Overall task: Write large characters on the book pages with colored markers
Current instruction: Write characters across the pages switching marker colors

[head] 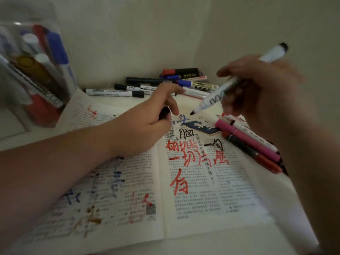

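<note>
An open book lies flat before me, its printed pages covered with large red, black, blue and gold characters. My right hand grips an uncapped white marker with a black tip, held tilted above the top of the right page, tip pointing down-left and off the paper. My left hand rests over the book's centre fold and holds a small black cap in its curled fingers.
Several markers lie in a loose pile behind the book against the wall. More markers, one pink and one red, lie on the right page's edge. A clear plastic case of markers stands at the left.
</note>
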